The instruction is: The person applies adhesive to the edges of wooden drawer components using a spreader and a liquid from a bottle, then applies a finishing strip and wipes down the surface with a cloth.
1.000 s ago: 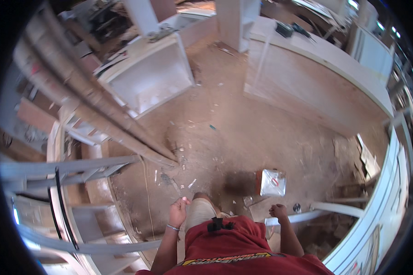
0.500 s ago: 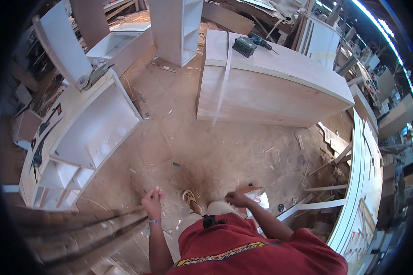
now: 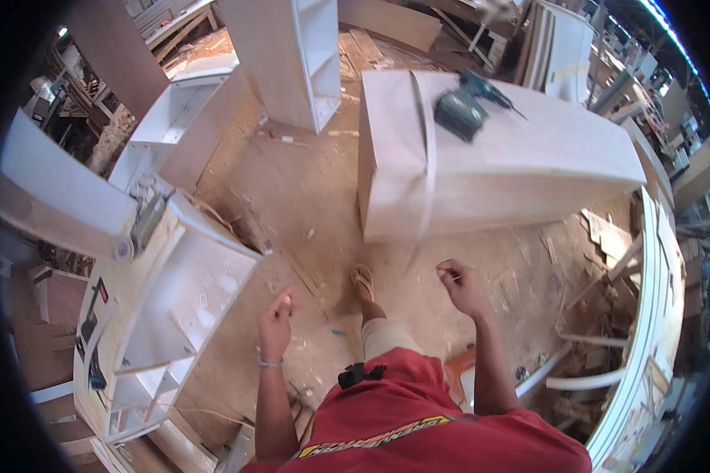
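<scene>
Even, moderately bright light fills the middle of the scene, with bluish-white glare from a row of overhead lights (image 3: pixel 674 27) at the far right, a warm bright patch at the far left, and dimmer margins on both sides. A soft shadow darkens the brown floor (image 3: pixel 315 189) around the sandaled foot (image 3: pixel 362 277), while the open cabinet (image 3: pixel 201 303) at left shows pale reflections inside. Blur softens the power drill (image 3: pixel 485 88) and the hanging strip (image 3: pixel 431 158), and fisheye distortion bows the white panel (image 3: pixel 647 355) at right inside a black rim.
</scene>
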Demonstrator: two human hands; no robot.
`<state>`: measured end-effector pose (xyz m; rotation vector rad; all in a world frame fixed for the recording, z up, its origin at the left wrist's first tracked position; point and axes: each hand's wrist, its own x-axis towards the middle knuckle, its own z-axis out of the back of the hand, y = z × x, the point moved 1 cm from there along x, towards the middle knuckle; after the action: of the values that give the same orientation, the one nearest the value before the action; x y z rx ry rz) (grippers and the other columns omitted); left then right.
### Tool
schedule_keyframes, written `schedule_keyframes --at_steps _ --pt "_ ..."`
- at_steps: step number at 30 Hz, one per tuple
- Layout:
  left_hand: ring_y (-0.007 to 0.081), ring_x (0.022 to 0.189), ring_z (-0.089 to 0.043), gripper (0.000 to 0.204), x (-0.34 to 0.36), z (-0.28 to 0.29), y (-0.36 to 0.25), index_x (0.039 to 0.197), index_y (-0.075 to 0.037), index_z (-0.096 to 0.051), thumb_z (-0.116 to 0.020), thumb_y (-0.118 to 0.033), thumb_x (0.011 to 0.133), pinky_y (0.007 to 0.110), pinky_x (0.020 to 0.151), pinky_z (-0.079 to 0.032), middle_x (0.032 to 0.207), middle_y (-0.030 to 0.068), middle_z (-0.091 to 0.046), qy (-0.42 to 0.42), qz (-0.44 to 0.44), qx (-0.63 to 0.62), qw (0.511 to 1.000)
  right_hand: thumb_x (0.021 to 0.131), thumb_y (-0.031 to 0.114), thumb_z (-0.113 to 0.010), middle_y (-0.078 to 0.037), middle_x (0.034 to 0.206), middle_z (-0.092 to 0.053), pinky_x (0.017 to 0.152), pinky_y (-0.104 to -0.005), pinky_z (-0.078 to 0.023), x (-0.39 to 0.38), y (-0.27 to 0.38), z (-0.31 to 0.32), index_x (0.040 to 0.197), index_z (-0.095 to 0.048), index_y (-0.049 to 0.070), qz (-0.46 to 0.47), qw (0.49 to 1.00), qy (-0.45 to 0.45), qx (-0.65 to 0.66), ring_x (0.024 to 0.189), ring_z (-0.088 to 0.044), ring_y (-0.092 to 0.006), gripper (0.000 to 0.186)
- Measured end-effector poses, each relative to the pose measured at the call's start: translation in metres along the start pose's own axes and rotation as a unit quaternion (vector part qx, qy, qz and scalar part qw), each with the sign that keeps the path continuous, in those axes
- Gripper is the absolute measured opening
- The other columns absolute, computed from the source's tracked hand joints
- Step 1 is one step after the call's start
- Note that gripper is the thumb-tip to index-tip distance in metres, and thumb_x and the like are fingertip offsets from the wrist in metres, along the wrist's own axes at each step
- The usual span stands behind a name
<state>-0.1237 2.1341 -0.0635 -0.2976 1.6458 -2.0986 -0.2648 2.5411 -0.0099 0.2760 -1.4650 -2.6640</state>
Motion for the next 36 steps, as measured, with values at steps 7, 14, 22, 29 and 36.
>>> schedule_keyframes --at_steps 7,14,22,29,36 --pt "0.0119 0.069 -0.072 0.052 0.128 -0.006 -0.042 0.091 0.004 -0.076 -0.061 -0.043 0.107 0.029 0.064 -0.056 0.076 0.0073 -0.074 0.078 0.126 -0.008 0.989 0.099 0.019 -0.069 -0.020 0.118 -0.071 0.086 -0.0419 -0.058 0.307 0.102 0.019 0.123 -0.068 0.000 0.158 0.970 -0.181 -0.037 0.104 -0.071 -0.0308 0.030" --pt "0.0208 0.091 -0.077 0.040 0.231 -0.010 -0.075 0.136 0.003 -0.060 -0.049 -0.026 0.111 0.035 0.085 -0.060 0.120 0.0161 -0.075 0.117 0.048 0.024 0.992 0.096 0.029 -0.068 -0.030 0.142 -0.059 0.111 -0.0500 -0.045 0.400 0.135 -0.013 0.154 -0.039 -0.004 -0.097 0.900 -0.090 -0.414 0.129 -0.058 -0.0449 0.073" --pt "0.0368 0.113 -0.069 0.042 0.314 -0.017 -0.127 0.138 -0.001 -0.061 -0.046 -0.027 0.109 0.043 0.099 -0.053 0.125 0.0192 -0.072 0.193 -0.117 0.092 0.970 0.093 0.012 -0.072 -0.010 0.100 -0.065 0.071 -0.0309 -0.049 0.441 0.110 -0.004 0.149 -0.046 -0.003 -0.037 0.992 -0.112 0.043 0.084 -0.060 -0.0144 0.063" --pt "0.0274 0.107 -0.070 0.055 0.311 0.055 -0.289 0.143 -0.001 -0.057 -0.040 -0.045 0.113 0.040 0.098 -0.052 0.121 0.0147 -0.072 0.102 -0.168 -0.038 0.980 0.103 0.013 -0.063 -0.009 0.111 -0.064 0.063 -0.0238 -0.047 0.318 0.362 -0.122 0.150 -0.043 0.008 0.229 0.915 0.128 0.308 0.077 -0.058 -0.0108 0.052" --pt "0.0136 0.077 -0.069 0.048 0.252 0.133 -0.383 0.136 0.000 -0.054 -0.064 -0.034 0.105 0.030 0.071 -0.055 0.083 0.0088 -0.069 -0.178 -0.257 -0.171 0.935 0.104 0.005 -0.055 -0.017 0.107 -0.069 0.081 -0.0392 -0.053 0.235 0.405 -0.200 0.133 -0.063 -0.001 0.550 0.801 0.231 0.056 0.090 -0.064 -0.0267 0.031"
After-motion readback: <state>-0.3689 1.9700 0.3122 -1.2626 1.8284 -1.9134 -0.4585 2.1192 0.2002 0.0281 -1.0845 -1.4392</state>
